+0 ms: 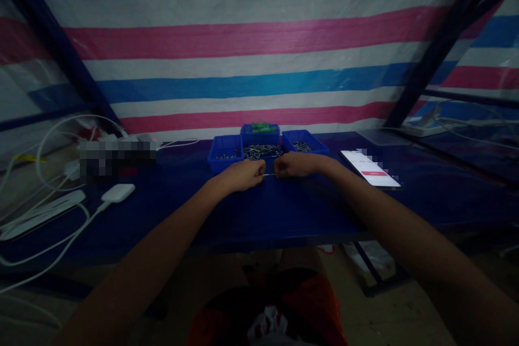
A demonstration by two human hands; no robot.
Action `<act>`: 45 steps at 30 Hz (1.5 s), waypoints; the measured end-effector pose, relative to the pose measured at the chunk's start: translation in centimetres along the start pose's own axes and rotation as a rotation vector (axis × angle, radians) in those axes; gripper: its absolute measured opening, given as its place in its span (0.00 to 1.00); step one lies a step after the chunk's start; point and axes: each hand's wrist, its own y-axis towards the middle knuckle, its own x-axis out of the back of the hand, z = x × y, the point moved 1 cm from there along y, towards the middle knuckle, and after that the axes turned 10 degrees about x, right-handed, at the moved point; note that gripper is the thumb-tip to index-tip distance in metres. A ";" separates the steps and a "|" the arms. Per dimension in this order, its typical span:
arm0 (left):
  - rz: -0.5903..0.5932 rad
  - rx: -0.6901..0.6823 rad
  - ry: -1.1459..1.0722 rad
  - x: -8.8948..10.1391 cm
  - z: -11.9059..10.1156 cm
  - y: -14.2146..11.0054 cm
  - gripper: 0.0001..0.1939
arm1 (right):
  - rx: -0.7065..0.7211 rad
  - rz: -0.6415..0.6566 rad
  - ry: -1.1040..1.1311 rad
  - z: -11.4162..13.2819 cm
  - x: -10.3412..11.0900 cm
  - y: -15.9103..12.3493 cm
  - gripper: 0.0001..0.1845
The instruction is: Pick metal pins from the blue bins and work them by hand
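My left hand and my right hand face each other over the blue tabletop, fingers closed. A thin, silvery rod-like piece spans the small gap between them, one end pinched in each hand. Just behind my hands lies a pile of small metal pins, too small to name exactly. To the left, a blue bin holds a few similar pieces. Another blue bin on the right contains more of them. The back blue bin has green material in it.
A lit phone lies right of my right arm. On the left are a white charger, white cables and a blurred-out cluster. Blue metal posts and a striped sheet stand behind the blue table.
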 end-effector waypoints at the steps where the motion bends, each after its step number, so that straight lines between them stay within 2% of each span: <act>1: 0.001 -0.002 -0.003 0.0 0.0 0.0 0.07 | 0.002 -0.001 -0.002 0.0 0.0 0.0 0.06; 8: -0.017 -0.033 -0.010 0.2 -0.2 -0.2 0.04 | -0.004 0.000 -0.004 0.0 0.1 0.0 0.06; 24: -0.017 -0.016 0.009 0.3 -0.1 -0.1 0.05 | 0.006 0.000 -0.027 0.2 0.0 -0.1 0.06; 35: -0.052 -0.017 0.022 0.1 0.1 -0.1 0.10 | 0.017 0.004 -0.003 0.2 0.1 -0.2 0.08; 45: -0.089 -0.020 0.120 -0.2 0.4 0.2 0.16 | 0.012 0.010 0.086 0.0 0.0 0.0 0.10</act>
